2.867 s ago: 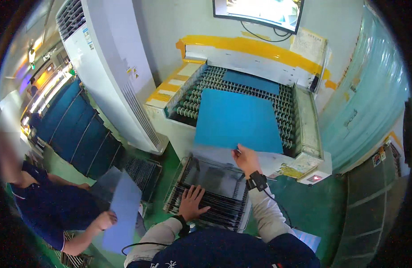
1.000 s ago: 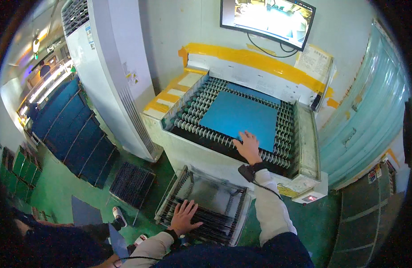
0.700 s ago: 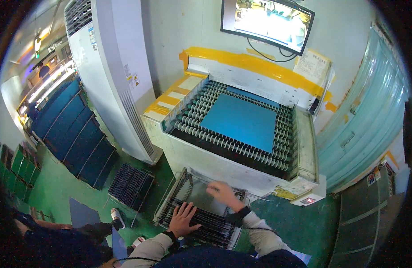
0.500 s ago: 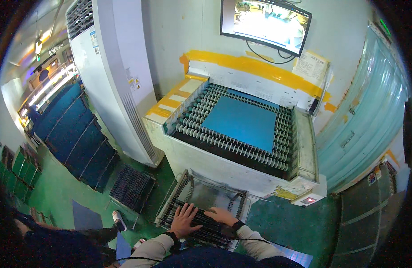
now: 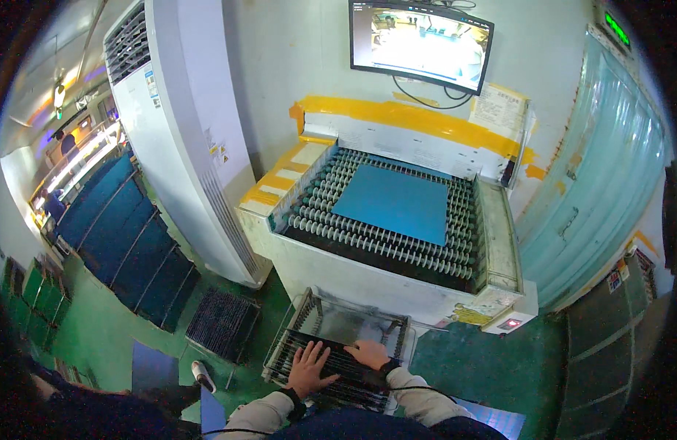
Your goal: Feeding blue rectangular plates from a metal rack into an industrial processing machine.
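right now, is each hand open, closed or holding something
Left hand: open, fingers spread over the dark panels.
Right hand: fingers bent at the panels' edge; whether it grips one cannot be told.

The right hand (image 5: 368,355) has been withdrawn from the blue panel (image 5: 392,203), now carried fully onto the conveyor rollers (image 5: 316,226), and lowered to the dark panels (image 5: 351,372) in the slotted metal rack (image 5: 303,312).

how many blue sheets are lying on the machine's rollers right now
2: one whole sheet around the middle of the rollers, and a rear sheet showing only as a strip behind it. More may be hidden further back.
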